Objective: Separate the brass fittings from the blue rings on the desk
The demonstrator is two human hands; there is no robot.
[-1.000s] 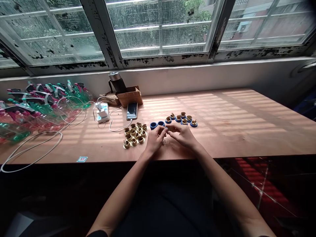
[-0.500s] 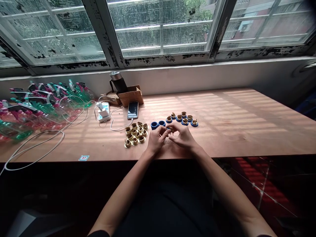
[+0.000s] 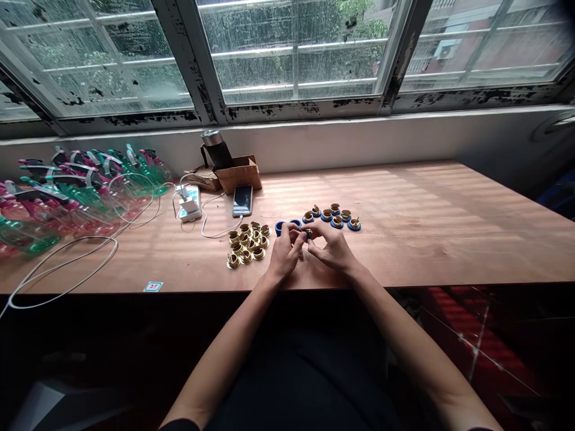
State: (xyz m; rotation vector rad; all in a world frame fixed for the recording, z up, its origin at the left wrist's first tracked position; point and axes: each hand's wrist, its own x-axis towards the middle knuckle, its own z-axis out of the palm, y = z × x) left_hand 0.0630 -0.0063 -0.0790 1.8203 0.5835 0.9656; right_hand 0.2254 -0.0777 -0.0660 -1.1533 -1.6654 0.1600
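Observation:
Between my fingertips is a small gold-coloured metal fitting with blue on it (image 3: 308, 233), partly covered by the fingers. My left hand (image 3: 284, 254) pinches it from the left, and my right hand (image 3: 333, 246) closes on it from the right. Just behind my left fingers stand two blue ring-shaped pieces (image 3: 279, 227), partly hidden. Thin wire-like rings (image 3: 304, 256) lie on the wood below my hands. To the left sits a cluster of gold metal fittings (image 3: 247, 242). Beyond my right hand are several gold fittings seated in blue rings (image 3: 336, 221).
A phone (image 3: 242, 201) on a white cable lies near a power strip (image 3: 190, 203). Behind it a dark flask (image 3: 218, 151) leans in a cardboard box (image 3: 238, 173). Spray bottles (image 3: 85, 185) crowd the left. A numbered tag (image 3: 153, 287) marks the table's front edge.
My left fingers have lifted slightly and now cover more of the two blue rings. The gold part of the held fitting shows more clearly. The other pieces stay put.

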